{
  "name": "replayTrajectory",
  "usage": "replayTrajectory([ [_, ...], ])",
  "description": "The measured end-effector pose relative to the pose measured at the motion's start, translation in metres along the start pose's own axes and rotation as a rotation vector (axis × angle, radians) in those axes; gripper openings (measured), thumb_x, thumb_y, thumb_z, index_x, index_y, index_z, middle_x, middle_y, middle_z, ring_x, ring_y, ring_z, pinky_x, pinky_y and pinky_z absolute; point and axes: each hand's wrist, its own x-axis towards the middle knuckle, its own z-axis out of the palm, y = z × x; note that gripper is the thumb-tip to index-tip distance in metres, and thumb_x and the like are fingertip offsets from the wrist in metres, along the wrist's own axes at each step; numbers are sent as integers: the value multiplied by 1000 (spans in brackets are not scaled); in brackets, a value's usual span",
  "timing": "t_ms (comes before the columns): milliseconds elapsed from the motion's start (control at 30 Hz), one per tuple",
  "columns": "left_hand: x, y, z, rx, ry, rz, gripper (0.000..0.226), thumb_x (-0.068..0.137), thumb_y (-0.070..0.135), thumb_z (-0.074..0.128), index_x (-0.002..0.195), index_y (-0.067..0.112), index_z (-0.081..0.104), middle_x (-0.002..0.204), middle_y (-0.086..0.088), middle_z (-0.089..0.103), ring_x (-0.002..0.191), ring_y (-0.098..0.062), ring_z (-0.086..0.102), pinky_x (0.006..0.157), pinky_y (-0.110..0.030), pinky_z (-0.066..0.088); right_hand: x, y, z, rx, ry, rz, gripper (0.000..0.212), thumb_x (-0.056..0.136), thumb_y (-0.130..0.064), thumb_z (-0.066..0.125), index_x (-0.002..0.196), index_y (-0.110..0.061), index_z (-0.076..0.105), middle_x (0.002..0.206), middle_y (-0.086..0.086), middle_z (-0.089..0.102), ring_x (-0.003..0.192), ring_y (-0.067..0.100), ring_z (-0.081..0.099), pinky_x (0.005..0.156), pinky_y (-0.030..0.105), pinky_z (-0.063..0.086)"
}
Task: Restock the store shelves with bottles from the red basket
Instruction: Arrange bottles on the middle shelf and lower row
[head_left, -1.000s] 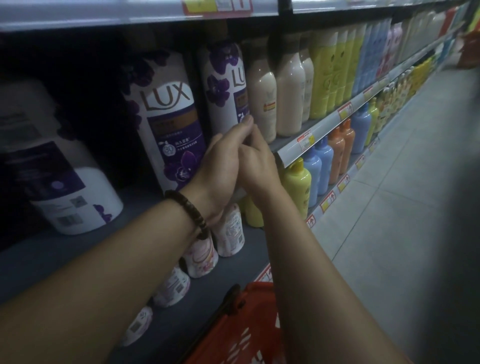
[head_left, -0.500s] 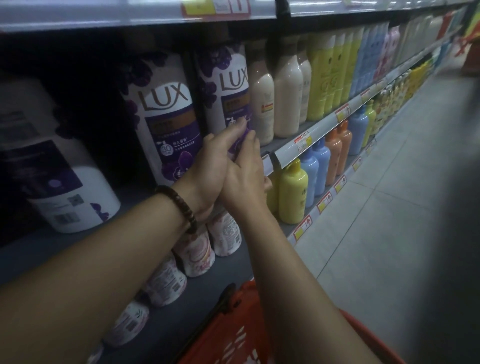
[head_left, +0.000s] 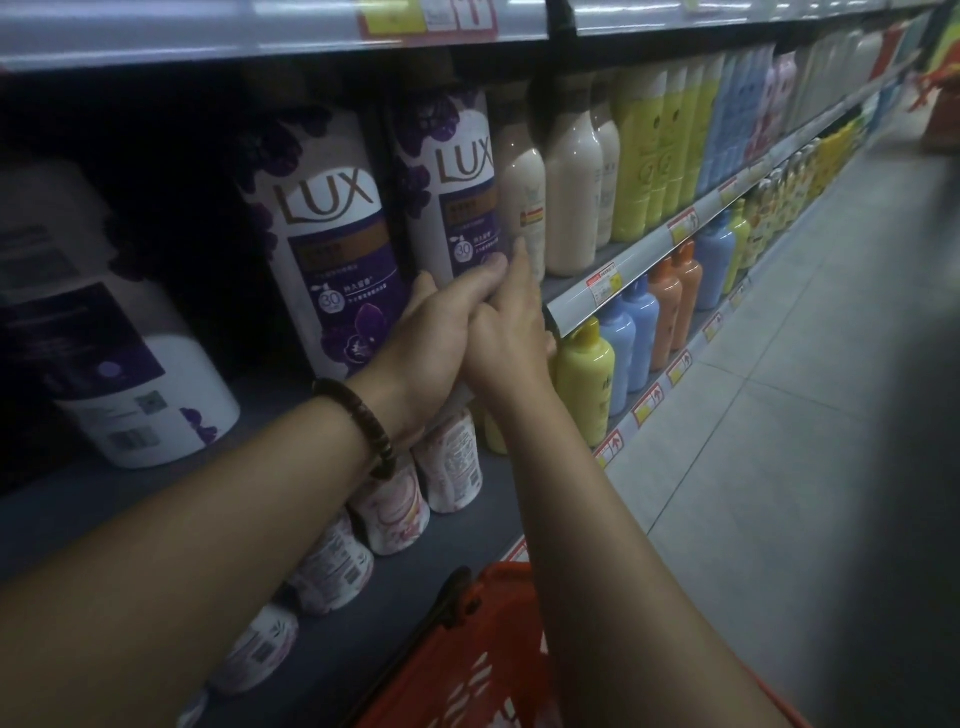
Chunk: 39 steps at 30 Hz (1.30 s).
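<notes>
Both my hands are on the right-hand LUX bottle (head_left: 457, 197), which stands upright on the shelf (head_left: 649, 262) between a second LUX bottle (head_left: 332, 244) and a cream bottle (head_left: 527, 192). My left hand (head_left: 436, 338) wraps around its lower front, thumb on one side, fingers across the label. My right hand (head_left: 511, 338) presses straight fingers against its right edge. The red basket (head_left: 483, 665) sits below my forearms.
</notes>
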Motion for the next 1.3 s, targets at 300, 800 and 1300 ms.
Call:
replayTrajectory([
  [300,-3,2,-1,19,7,1,72,78,63,72,135,20,67,131,1,73,127,-18,66,117,-48,41,-4,-1,8,-34,-25,-73,86,100,-53,56,170,-27,14,174,2,24,161,22,24,124,68,19],
  [800,-19,11,-10,58,-89,-41,44,104,42,52,134,14,68,128,-10,73,126,-23,67,118,-48,42,-28,-5,6,73,26,-62,81,90,-49,49,165,-32,27,169,7,37,157,27,35,122,65,29],
  [1300,-85,17,-78,247,76,29,25,101,18,65,125,23,65,114,1,76,107,-9,74,90,-28,59,-64,-35,19,141,203,-120,31,90,-13,64,121,-17,63,119,3,62,110,19,58,101,43,48],
])
